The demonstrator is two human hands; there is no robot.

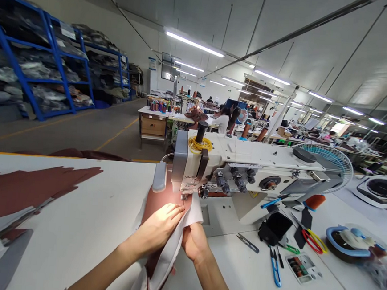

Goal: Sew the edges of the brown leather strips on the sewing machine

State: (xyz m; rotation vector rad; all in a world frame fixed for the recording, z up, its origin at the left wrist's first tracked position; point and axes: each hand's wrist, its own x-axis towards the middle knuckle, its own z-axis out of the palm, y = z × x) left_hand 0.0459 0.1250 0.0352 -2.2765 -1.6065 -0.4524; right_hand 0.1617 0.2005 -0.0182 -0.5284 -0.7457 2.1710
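A reddish-brown fabric piece [154,201] with a pale grey-white backing lies under the needle area of a white sewing machine [242,155]. My left hand [162,223] rests on its brown face, fingers together and fingertips pinching the seam edge just in front of the presser foot [184,197]. On the other side, my right hand [195,241] grips the pale edge from below, its fingers partly hidden under the material. The folded rest of the piece hangs down between my forearms toward the table's front. The machine's lamp lights the fabric and the left fingers.
Stacked brown cut pieces [39,188] lie on the left of the table. To the right are thread snips [248,243], blue snips [275,268], scissors [313,240], a bobbin box [302,267] and a black box [275,228]. Blue shelving [54,62] and co-workers stand beyond.
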